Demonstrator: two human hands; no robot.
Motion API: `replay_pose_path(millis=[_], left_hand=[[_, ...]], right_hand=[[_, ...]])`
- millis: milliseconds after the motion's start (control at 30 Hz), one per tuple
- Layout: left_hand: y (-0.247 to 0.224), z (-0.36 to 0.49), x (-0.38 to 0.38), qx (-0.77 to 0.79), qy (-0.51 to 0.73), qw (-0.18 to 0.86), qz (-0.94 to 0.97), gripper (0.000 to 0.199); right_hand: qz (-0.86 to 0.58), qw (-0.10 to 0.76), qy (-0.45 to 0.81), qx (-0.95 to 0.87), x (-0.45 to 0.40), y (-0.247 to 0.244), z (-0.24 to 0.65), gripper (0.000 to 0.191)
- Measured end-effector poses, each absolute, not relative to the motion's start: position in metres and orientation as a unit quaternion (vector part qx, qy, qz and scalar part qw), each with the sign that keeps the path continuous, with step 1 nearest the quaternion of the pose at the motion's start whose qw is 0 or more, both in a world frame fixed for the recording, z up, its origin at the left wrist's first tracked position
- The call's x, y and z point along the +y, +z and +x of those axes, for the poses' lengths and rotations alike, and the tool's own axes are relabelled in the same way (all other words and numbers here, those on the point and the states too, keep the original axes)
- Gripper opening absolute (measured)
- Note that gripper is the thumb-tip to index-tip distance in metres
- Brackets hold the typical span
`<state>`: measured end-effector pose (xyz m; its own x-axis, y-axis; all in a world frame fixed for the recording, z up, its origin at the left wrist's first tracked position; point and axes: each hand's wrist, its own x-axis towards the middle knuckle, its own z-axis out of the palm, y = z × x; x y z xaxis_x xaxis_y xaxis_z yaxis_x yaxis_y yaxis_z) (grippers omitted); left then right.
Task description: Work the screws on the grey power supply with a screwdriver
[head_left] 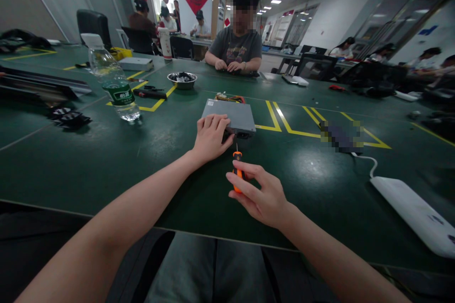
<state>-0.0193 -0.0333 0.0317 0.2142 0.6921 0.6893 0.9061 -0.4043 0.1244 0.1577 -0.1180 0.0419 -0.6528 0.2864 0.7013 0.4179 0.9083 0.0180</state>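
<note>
A grey metal computer power supply [232, 114] lies flat on the green table, its bundle of coloured wires [230, 98] at the far side. My left hand [212, 137] rests on its near left corner, fingers over the top and thumb at the front face. In my right hand [261, 191] is an orange and black screwdriver [237, 170], held between thumb and fingers. The screwdriver's thin shaft points away from me toward the front face of the power supply, near its socket. Whether the tip touches a screw is too small to tell.
A water bottle [115, 83] stands on the left, near a steel bowl [182, 80] of small dark parts and a black tool [150, 93]. On the right lie a blurred phone [340, 136] and a white power bank [414, 213] joined by a cable. A person [236, 40] sits opposite.
</note>
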Motion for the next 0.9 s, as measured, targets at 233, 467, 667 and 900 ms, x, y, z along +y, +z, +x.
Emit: replay_pose_path(millis=[233,467,667,900], left_hand=[[0.0305,-0.0198,-0.0323,-0.525,-0.341,0.162,-0.763,0.034],[0.031,-0.0199,-0.0328,-0.522,-0.345,0.157,-0.764,0.034],[0.0309,-0.0202,-0.0322,-0.522,-0.345,0.156,-0.764,0.034],[0.0302,-0.02,-0.0321,-0.523,-0.344,0.16,-0.763,0.034]], right_hand=[[-0.206,0.425,-0.089,-0.877,-0.1156,0.0366,0.1589,0.03],[-0.197,0.346,-0.1,-0.912,-0.1202,0.0414,0.1581,0.032],[-0.203,0.394,-0.114,-0.889,-0.1185,0.0405,0.156,0.029],[-0.199,0.382,-0.07,-0.9,-0.1188,0.0376,0.1578,0.031]])
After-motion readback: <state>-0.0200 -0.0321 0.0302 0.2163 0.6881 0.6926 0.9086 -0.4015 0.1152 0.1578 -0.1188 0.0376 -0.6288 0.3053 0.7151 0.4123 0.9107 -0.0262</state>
